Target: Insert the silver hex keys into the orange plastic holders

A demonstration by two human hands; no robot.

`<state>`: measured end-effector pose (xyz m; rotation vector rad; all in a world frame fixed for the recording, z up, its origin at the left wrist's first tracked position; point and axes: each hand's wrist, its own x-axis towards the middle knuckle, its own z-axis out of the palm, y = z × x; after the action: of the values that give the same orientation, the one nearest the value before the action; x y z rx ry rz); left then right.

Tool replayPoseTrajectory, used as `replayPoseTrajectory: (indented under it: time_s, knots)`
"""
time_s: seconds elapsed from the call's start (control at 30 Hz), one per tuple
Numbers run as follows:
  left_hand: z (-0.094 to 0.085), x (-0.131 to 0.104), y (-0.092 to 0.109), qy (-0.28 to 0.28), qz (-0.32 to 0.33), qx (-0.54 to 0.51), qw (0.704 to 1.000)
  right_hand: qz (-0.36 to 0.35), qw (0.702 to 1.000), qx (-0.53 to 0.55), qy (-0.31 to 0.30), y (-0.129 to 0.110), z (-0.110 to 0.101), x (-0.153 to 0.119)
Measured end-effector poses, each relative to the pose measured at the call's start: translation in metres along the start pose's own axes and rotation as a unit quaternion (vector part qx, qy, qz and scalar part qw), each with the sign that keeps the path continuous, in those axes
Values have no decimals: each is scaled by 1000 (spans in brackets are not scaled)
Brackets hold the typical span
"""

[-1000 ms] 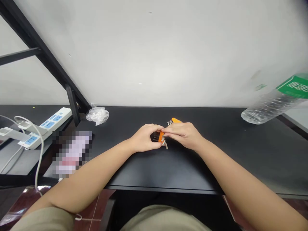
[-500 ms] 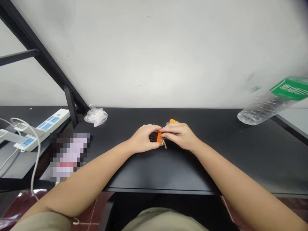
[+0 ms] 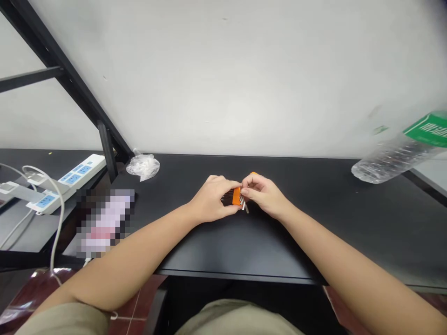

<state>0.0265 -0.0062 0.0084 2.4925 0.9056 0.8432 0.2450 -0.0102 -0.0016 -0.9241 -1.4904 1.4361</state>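
My left hand (image 3: 216,199) wraps its thumb and fingers around an orange holder (image 3: 237,196) just above the black table. Dark rods stick out of the holder towards my palm, and several short silver ends fan out on its right; it looks like a hex key set. My right hand (image 3: 263,194) is closed, its thumb and curled index finger pinching at a hex key at the upper right edge of the holder. Those fingertips hide most of that key. Behind the right hand, a second orange piece (image 3: 254,173) barely shows.
A crumpled clear plastic bag (image 3: 143,166) lies at the back left of the black table (image 3: 240,249). A blurred-out flat item (image 3: 106,223) is near my left forearm. Farther left are a white power strip (image 3: 71,184) and cables. A clear bottle (image 3: 384,163) leans at the right.
My right hand's fingers have drawn back slightly and curled, uncovering more of the orange holder and the silver ends. The whole view has shifted a little.
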Motion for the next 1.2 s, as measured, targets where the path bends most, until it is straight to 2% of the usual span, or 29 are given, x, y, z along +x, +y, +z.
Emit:
replayPoseTrajectory:
  time_s: [0.1,0.23,0.3,0.37,0.43,0.57,0.63,0.73,0.8,0.87,1.0,1.13,1.2]
  knots:
    - [1,-1,-1,-2,3,20,1000,23,1000,-18,-4,1,0,1]
    - [3,-1,-5,14,26,38,999,55,996,-51,-41,-2,2,2]
    - [4,-2,-7,21,40,46,998,58,992,-98,-52,-5,3,1]
    - [3,-1,-8,12,38,57,998,45,982,-178,-37,-11,1,-1]
    - [2,0,-8,-11,22,71,997,14,960,-280,7,-16,-8,-2]
    - [-2,3,-10,-61,-25,114,991,-47,881,-454,127,-13,-45,-2]
    - [-2,4,-13,-74,-51,131,987,-30,852,-505,137,-5,-66,1]
    - [-2,5,-20,-80,-80,144,983,-8,831,-550,81,11,-84,6]
    - [-1,6,-24,-84,-93,152,980,-17,827,-559,53,19,-84,9]
    - [0,6,-29,-88,-108,161,977,-24,833,-549,55,23,-78,12]
    - [-1,7,-34,-62,-144,180,971,-14,866,-496,59,24,-59,12]
    - [-7,7,-24,-3,-119,168,979,-48,879,-472,50,19,-43,9]
    - [-8,6,-14,-7,-98,133,986,-91,871,-480,46,15,-35,8]
